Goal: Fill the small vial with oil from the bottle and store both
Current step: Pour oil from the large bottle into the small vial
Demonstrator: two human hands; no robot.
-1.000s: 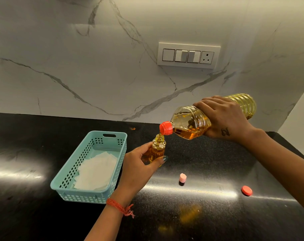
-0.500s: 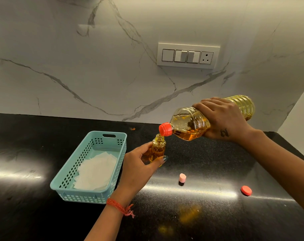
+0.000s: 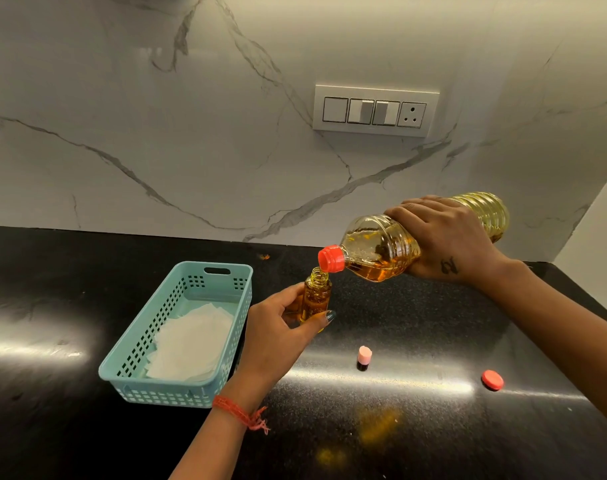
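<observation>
Your right hand (image 3: 447,237) is wrapped over the middle of the large clear ribbed plastic bottle of amber oil (image 3: 381,249), fingers curled round its body, holding it tipped nearly flat above the glossy black stone desk (image 3: 416,341), with its orange spout cap (image 3: 331,259) pointing left and slightly down. That spout sits right at the open mouth of the small clear glass vial (image 3: 314,294), which your left hand (image 3: 278,341) holds upright, pinched between thumb and fingers; the vial looks filled with oil up to its neck. A red thread band (image 3: 241,414) circles your left wrist.

Just left of your left hand stands the teal perforated plastic basket (image 3: 177,393), with white paper sheets (image 3: 191,344) lying flat inside. On the desk below the bottle, a small pink stopper cap (image 3: 364,356) stands upright, and further right a flat round orange lid (image 3: 492,380) lies apart from it. Behind, a white switch panel with a socket (image 3: 375,110) is set in the veined white marble wall (image 3: 156,116).
</observation>
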